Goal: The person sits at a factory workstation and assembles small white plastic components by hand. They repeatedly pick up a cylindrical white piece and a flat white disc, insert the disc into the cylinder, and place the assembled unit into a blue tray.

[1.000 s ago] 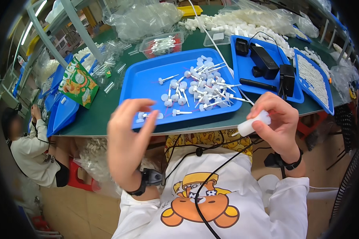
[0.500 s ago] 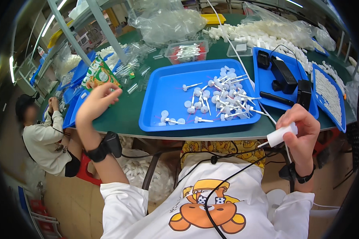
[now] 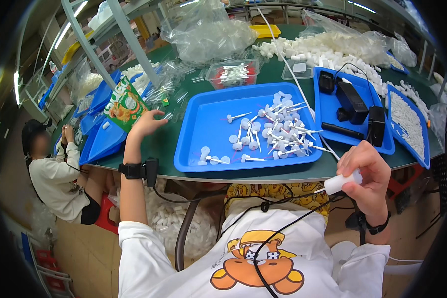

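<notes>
My right hand grips a white plastic cylinder near the table's front edge; a thin white stem pokes out of its left end. Beyond the snack bag's lower edge, my left hand reaches over the table with its fingers stretched out and nothing visible in them. Closest to its fingertips lie loose clear plastic tubes. Between my hands stands a large blue tray, holding a heap of thin white stems with round translucent caps toward its right side.
A green snack bag stands left. Behind the tray sits a clear box of white sticks. A blue tray with black devices is at right, beside a tray of small white pieces. A cable crosses the table. Another person sits far left.
My left hand has swung right and forward, from in front of the snack bag to beside the clear tubes, its fingers extending. My right hand has shifted slightly left and down with the cylinder.
</notes>
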Tool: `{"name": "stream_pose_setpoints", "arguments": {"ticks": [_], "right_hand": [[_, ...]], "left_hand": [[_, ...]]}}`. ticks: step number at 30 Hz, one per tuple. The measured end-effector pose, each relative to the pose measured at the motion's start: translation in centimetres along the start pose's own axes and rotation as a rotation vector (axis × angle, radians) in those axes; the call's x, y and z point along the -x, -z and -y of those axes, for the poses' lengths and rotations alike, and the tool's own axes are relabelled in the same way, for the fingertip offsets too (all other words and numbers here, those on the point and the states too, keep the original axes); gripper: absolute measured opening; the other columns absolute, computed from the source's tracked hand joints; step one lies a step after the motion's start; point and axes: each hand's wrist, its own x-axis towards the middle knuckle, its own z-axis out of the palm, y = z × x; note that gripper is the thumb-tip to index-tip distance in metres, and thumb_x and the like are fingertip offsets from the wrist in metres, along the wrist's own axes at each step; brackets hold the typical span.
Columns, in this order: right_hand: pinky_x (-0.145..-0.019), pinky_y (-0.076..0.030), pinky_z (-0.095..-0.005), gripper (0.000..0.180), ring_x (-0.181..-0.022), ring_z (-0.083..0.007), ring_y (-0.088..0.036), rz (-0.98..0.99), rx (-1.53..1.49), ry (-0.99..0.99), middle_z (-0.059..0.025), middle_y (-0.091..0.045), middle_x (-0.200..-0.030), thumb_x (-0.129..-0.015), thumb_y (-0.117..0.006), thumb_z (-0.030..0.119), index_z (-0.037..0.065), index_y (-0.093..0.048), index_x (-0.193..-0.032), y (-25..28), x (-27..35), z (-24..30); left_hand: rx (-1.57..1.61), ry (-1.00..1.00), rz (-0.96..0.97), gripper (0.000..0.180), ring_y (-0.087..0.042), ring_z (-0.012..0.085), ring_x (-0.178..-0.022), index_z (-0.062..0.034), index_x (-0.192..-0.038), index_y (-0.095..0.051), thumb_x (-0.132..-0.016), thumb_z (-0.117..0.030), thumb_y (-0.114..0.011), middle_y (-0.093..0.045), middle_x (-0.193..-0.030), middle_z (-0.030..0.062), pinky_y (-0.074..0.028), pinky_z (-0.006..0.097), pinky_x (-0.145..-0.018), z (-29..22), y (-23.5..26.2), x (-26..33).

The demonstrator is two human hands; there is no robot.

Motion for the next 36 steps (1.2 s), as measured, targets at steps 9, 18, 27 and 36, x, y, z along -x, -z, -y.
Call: {"name": "stream_pose_setpoints", "arguments": {"ticks": [9,18,27,36], "right_hand": [[-0.064,-0.040,-0.0245,0.033,-0.076,-0.0143,-0.052,0.106,0.034,0.016,-0.0067,-0.057,-0.083,-0.059,-0.081,0.008,0.003,-0.061,-0.085,0.2,-0.3,0.1],[-0.058,-0.036,-0.0199,0.033,-0.075,-0.0105,-0.050,0.111,0.019,-0.002,-0.0056,-0.054,-0.084,-0.060,-0.081,0.009,0.003,-0.061,-0.086,0.1,-0.4,0.7],[-0.062,-0.042,-0.0225,0.034,-0.080,-0.0137,-0.053,0.127,-0.005,0.092,-0.0079,-0.056,-0.088,-0.062,-0.080,0.008,0.001,-0.061,-0.089,0.0,-0.4,0.6],[-0.066,-0.047,-0.0258,0.036,-0.081,-0.0181,-0.059,0.191,0.047,0.177,-0.0112,-0.058,-0.089,-0.059,-0.081,0.008,0.001,-0.061,-0.088,0.7,-0.6,2.4]], "left_hand": [[-0.115,-0.032,-0.098,0.029,-0.048,0.0095,-0.060,-0.0111,-0.093,-0.065,-0.065,-0.017,-0.073,-0.050,-0.066,-0.0014,-0.039,0.025,-0.055,0.5,-0.8,-0.1],[0.335,-0.263,-0.330,0.026,-0.060,0.0169,-0.090,0.0009,-0.097,-0.053,-0.073,0.002,-0.062,-0.060,-0.090,0.0083,-0.047,0.027,-0.081,-1.5,0.4,3.0],[0.858,-0.797,-0.261,0.032,-0.054,0.0175,-0.088,0.0014,-0.104,-0.040,-0.074,0.007,-0.046,-0.051,-0.096,0.0113,-0.045,0.029,-0.078,-17.6,-0.9,15.3],[0.895,-1.076,0.101,0.040,-0.044,0.0144,-0.070,0.0001,-0.107,-0.039,-0.071,-0.007,-0.054,-0.044,-0.081,0.0087,-0.036,0.025,-0.062,-22.4,-7.4,20.6]]}}
